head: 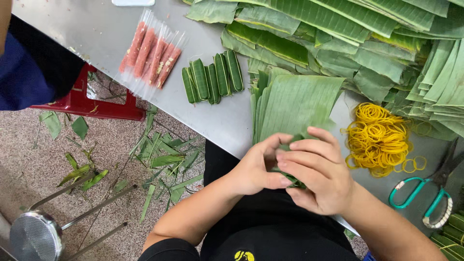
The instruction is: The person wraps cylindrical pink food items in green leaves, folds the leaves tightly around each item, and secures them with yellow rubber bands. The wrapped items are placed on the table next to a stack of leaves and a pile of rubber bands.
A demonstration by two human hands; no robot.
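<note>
Left hand [253, 169] and right hand [316, 176]: fingers pinched together on a small green leaf parcel [292, 180], held over the worktop [217, 121] edge. Step in hand, seemingly: folding the wrap shut. Nearby: stacked leaf sheets [295, 99], five finished rolls [212, 77], yellow rubber bands [379, 137], scissors [425, 193]. Binding would need a band.

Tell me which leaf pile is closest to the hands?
The flat stack of cut leaves on the table edge, just above the left hand and right hand. The big loose heap lies further back, and the folded strips lie far right.
</note>
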